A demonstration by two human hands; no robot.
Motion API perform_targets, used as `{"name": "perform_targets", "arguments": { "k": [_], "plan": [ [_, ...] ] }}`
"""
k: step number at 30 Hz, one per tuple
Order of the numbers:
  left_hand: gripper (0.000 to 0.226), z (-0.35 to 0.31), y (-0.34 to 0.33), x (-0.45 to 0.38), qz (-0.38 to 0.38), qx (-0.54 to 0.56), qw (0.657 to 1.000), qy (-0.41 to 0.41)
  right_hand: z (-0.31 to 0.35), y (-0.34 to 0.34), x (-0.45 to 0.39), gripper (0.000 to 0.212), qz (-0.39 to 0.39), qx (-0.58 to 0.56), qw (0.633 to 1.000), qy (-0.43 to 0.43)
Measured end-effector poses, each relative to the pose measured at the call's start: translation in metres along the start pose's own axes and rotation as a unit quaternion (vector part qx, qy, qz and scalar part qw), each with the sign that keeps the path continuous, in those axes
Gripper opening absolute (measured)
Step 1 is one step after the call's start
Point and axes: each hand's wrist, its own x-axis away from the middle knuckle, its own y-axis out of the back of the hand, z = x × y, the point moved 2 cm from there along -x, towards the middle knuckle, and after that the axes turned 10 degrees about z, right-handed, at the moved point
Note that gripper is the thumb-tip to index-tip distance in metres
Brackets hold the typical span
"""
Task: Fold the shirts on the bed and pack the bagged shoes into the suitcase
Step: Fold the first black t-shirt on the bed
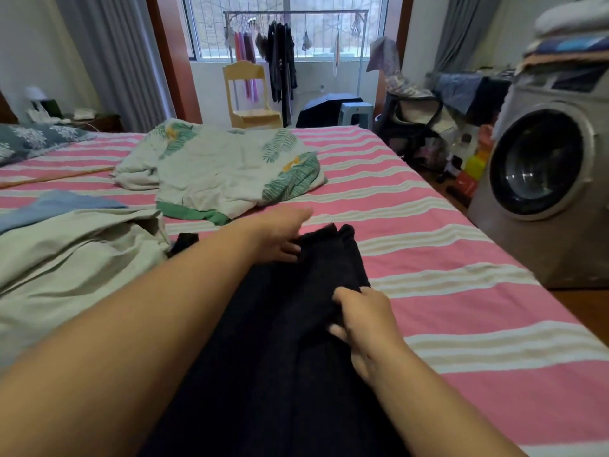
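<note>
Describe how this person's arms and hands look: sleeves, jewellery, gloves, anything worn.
Both forearms are bare as far as the head view shows, with no sleeve edge in sight. The left hand and the right hand wear no gloves. No watch, bracelet or ring shows on either wrist or on the fingers that can be seen. The nails look short and unpainted, though blur makes that uncertain.

Dark knitted shirt [290, 324] lies at six o'clock on the pink-and-white striped bed [445, 258]. Pale green crumpled sheet [66, 258] sits at nine, leaf-print white quilt [214, 173] at twelve behind the shirt. Grey front-loading washing machine [543, 179] stands at three, beside the bed.
</note>
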Motion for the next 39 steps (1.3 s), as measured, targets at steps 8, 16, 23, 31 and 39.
{"name": "perform_targets", "arguments": {
  "k": [8,16,23,31,39],
  "plan": [
    [0.045,0.063,-0.027,-0.057,-0.092,-0.415,0.904,-0.041,-0.013,0.044,-0.022,0.027,0.003,-0.051,0.996,-0.079],
    [0.029,0.049,-0.049,-0.093,-0.105,-0.467,0.872,-0.103,-0.011,0.051,-0.014,0.01,-0.05,0.23,0.971,0.034],
    [0.016,0.049,-0.053,-0.097,-0.143,-0.351,0.908,-0.179,-0.003,0.07,-0.002,0.013,-0.134,0.394,0.901,0.121],
    [0.051,0.069,-0.046,-0.056,-0.153,-0.315,0.91,-0.221,0.005,0.031,0.003,0.034,-0.16,0.626,0.697,0.312],
    [0.071,0.186,0.078,0.083,-0.28,-0.432,0.838,0.182,-0.028,-0.012,-0.057,0.071,0.068,0.733,0.674,0.062]
  ]
}}
